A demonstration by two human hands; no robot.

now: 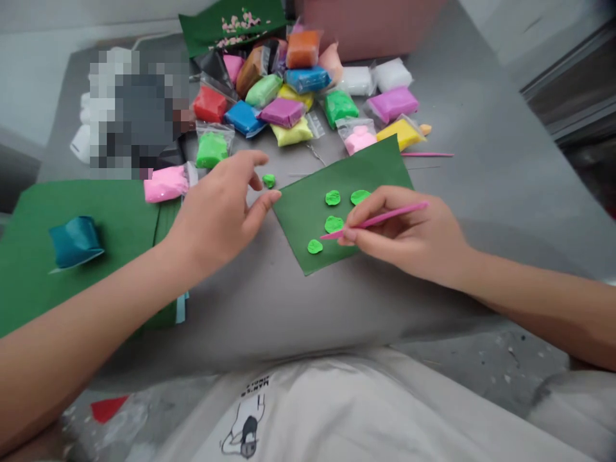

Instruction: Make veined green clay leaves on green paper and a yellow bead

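A dark green card [380,174] lies on the grey table with several flattened bright green clay discs [332,197] on it. My right hand [409,234] is closed on a thin pink sculpting tool [385,217], whose tip rests by the lower discs. My left hand [219,208] hovers at the card's left edge, fingers loosely curled and apart, thumb touching the card's corner. A small green clay lump [269,180] sits on the table just beyond its fingertips.
Many bagged clay blocks of different colours [289,96] are heaped at the back. A second pink tool [426,154] lies right of them. A larger green sheet [120,224] with a teal clay bag [74,240] lies at the left.
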